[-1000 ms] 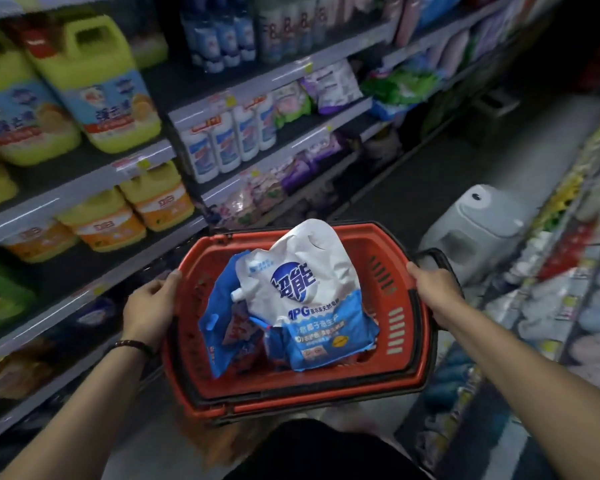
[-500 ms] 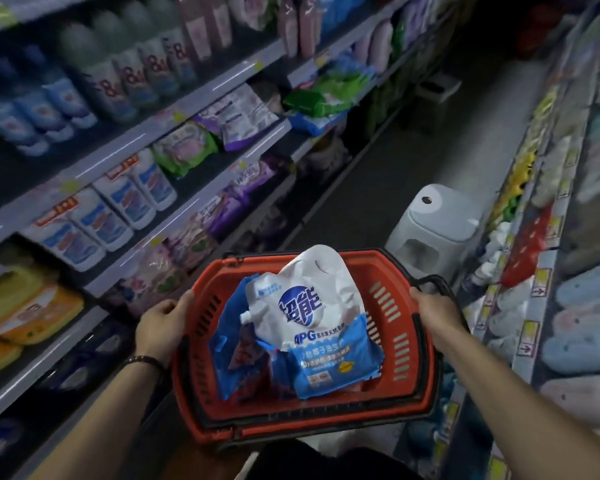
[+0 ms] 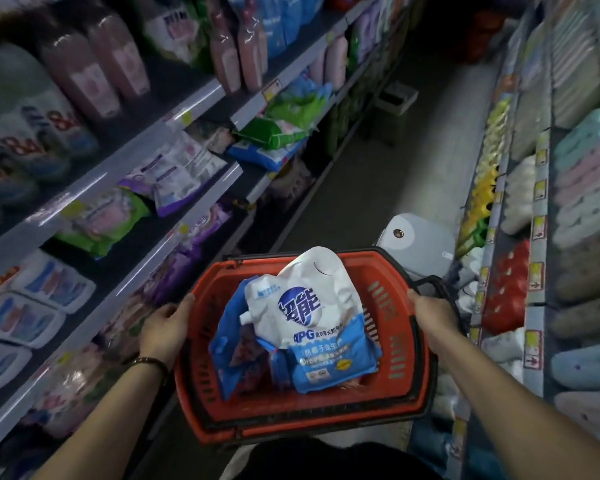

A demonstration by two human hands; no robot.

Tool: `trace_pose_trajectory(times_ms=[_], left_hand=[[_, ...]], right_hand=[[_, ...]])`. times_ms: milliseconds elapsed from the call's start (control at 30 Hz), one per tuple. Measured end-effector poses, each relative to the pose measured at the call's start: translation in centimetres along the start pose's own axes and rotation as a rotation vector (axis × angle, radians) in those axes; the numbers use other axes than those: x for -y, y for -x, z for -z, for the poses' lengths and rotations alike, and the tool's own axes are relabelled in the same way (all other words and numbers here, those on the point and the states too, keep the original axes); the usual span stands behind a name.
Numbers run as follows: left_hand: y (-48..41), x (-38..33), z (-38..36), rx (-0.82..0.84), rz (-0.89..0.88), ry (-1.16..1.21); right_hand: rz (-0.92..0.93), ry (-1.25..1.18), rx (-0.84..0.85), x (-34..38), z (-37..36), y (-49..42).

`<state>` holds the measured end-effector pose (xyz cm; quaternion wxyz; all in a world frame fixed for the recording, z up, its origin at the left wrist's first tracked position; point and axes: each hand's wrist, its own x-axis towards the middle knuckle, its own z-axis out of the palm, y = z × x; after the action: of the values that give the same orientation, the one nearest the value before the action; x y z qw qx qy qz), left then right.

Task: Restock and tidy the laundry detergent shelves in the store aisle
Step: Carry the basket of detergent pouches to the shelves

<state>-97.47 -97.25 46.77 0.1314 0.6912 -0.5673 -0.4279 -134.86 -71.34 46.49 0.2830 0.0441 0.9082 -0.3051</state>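
Observation:
I hold a red shopping basket (image 3: 404,344) in front of my waist. My left hand (image 3: 165,329) grips its left rim and my right hand (image 3: 430,311) grips its right rim. Inside lies a white and blue detergent refill pouch (image 3: 312,317) with a spout, on top of other blue pouches (image 3: 229,344). To my left run the detergent shelves (image 3: 125,161), with pink bottles (image 3: 94,74) on top and soft purple and green packs (image 3: 174,171) below.
A grey plastic step stool (image 3: 416,240) stands on the aisle floor just beyond the basket. A dark bin (image 3: 395,105) sits farther down the aisle. The right side has shelves (image 3: 541,216) of towels and small goods. The aisle is narrow.
I have moved forward along the aisle: the yellow jugs and white bottles slid out of view to the left, pink bottles and pouch packs came in. Both hands keep the basket.

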Motion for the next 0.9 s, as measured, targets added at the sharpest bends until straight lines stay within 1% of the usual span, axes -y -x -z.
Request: trace_pose_trajectory(times_ms=[67, 200, 267, 367, 433, 567, 600, 633, 667, 767, 867, 900], left_hand=[[-2.6, -2.7, -0.8, 0.005, 0.014, -0.011], [-8.6, -6.7, -2.8, 0.024, 0.058, 0.121], [-10.6, -8.8, -4.0, 0.038, 0.009, 0.143], [-11.6, -12.9, -5.6, 0.048, -0.108, 0.103], [-13.3, -15.2, -7.0, 0.034, -0.111, 0.053], [-16.6, -19.0, -9.4, -0.022, -0.089, -0.306], [-17.0, -19.8, -10.0, -0.022, -0.114, -0.352], [-17.4, -20.5, -10.4, -0.026, -0.122, -0.366], [-17.5, -21.2, -10.9, -0.041, -0.118, -0.32], [-18.0, -22.7, -12.0, -0.145, -0.036, -0.196], [-19.2, -23.6, -12.9, -0.152, 0.032, -0.193], [-19.5, -24.0, -13.2, -0.146, 0.035, -0.234]], right_hand=[[-0.009, -0.022, -0.018, 2.8, -0.2, -1.4], [-0.023, -0.046, -0.032, 8.2, -0.6, -5.2], [-0.017, -0.057, -0.038, 10.9, -0.7, -7.1], [0.009, -0.05, -0.031, 15.3, -1.2, -10.8], [0.039, -0.045, 0.002, 18.1, -1.6, -14.0], [0.118, 0.024, 0.11, 23.4, -2.6, -21.7], [0.134, 0.044, 0.127, 24.9, -2.8, -23.6], [0.162, 0.053, 0.134, 26.6, -2.8, -24.8], [0.188, 0.06, 0.145, 28.3, -2.8, -25.8], [0.254, 0.099, 0.186, 33.2, -2.9, -29.0], [0.319, 0.116, 0.23, 37.8, -3.9, -31.2], [0.337, 0.121, 0.235, 39.3, -4.4, -32.0]])
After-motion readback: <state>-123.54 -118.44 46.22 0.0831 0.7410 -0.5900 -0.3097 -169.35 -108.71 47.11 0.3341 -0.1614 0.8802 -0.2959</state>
